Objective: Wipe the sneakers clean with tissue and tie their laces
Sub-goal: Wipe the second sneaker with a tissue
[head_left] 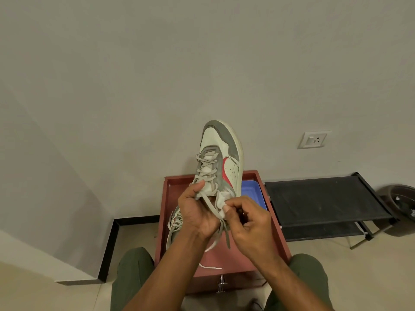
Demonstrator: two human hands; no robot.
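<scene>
The right hand's (251, 223) fingers (232, 206) are pinching a wad of white tissue (222, 202) against the collar of a raised grey-and-white sneaker (221, 158). The left hand (195, 209) is gripping that sneaker at its tongue, laces (215, 209) dangling. The second sneaker (175, 223) is lying below in a reddish-brown drawer (278, 225), beside a blue tray (252, 191).

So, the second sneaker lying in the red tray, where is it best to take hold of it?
Probably at the collar by the tongue, coming from above. The second sneaker lies in the red tray, laces up, mostly hidden behind the left hand, which grips the raised sneaker. Its heel is hidden.
</scene>
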